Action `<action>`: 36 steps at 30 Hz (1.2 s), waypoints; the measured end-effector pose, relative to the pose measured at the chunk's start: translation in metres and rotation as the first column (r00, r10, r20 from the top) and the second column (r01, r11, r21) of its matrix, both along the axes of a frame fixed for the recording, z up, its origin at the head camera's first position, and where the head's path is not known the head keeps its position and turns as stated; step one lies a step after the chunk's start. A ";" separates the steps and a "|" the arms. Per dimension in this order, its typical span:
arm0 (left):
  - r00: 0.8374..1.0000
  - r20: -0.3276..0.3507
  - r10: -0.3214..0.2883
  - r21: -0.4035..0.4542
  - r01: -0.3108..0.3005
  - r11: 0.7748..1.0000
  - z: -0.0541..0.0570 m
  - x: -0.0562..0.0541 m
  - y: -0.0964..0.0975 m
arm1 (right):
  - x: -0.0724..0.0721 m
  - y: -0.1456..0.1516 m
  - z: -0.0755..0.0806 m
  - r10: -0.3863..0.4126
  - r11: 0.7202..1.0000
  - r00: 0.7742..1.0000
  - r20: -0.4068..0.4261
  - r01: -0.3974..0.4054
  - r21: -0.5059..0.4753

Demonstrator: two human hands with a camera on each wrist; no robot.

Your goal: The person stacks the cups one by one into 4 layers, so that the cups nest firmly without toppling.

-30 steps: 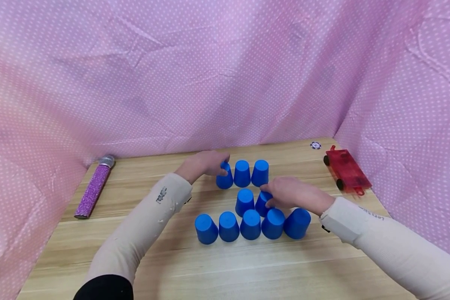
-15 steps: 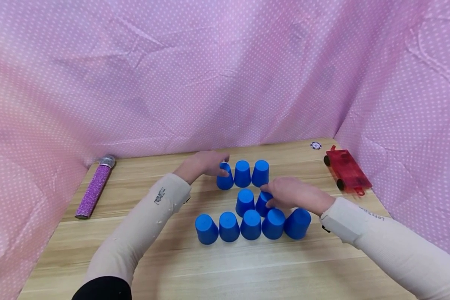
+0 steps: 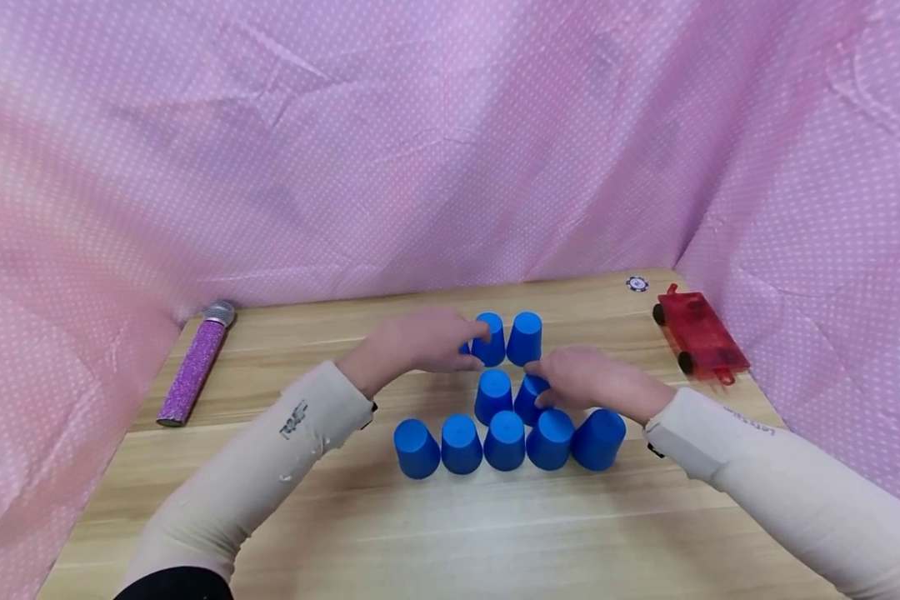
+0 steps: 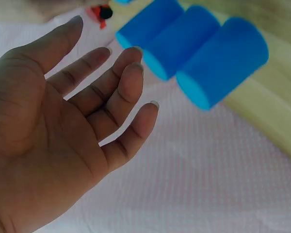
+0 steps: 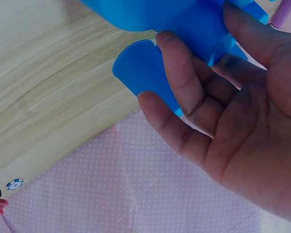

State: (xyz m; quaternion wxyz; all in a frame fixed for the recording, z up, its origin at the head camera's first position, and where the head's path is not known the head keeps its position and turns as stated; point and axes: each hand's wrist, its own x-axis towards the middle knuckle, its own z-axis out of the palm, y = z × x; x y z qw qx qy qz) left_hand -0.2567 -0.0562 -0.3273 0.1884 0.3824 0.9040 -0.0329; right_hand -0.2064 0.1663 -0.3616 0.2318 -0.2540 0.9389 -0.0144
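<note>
Blue cups stand upside down on the table in rows: 3 at the back, 2 in the middle, several at the front. My left hand [image 3: 431, 340] hovers by the back row and hides most of its leftmost cup [image 3: 464, 348]. In the left wrist view its fingers are loosely bent and hold nothing, apart from the three back cups [image 4: 223, 63]. With thumb and fingers, my right hand [image 3: 588, 382] grips the right cup [image 3: 528, 403] of the middle row, beside the other middle cup [image 3: 493, 398]. Close in front stand the front-row cups [image 3: 461, 446].
A purple glitter microphone [image 3: 197, 367] lies at the table's left. On the right side sit a red toy cart [image 3: 701, 335] with black wheels and a poker chip [image 3: 637, 284]. Pink dotted cloth [image 3: 435, 150] hangs behind the wooden table [image 3: 450, 542].
My left hand has let go of the leftmost back cup and moved right, over that row. My right hand keeps its grip on the middle-row cup. The head view has shifted slightly.
</note>
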 end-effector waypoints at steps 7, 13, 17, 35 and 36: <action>0.994 0.100 -0.034 0.026 0.031 0.999 -0.018 0.012 0.010 | -0.001 0.000 -0.001 0.011 1.000 1.000 -0.008 -0.011 0.005; 0.994 0.105 -0.041 0.012 0.040 0.999 -0.025 0.015 0.016 | -0.002 0.001 -0.003 0.010 1.000 1.000 -0.006 -0.010 0.008; 0.993 0.099 -0.065 0.007 0.065 0.998 -0.028 0.015 0.019 | -0.002 0.001 -0.003 0.009 1.000 1.000 -0.008 -0.009 0.003; 0.990 0.132 -0.058 -0.017 0.061 0.998 -0.035 0.016 0.031 | 0.000 0.003 -0.002 0.006 1.000 1.000 -0.011 -0.006 -0.012; 0.990 0.127 -0.057 -0.022 0.060 0.998 -0.035 0.016 0.032 | 0.000 0.003 -0.002 0.006 1.000 1.000 -0.014 -0.006 -0.013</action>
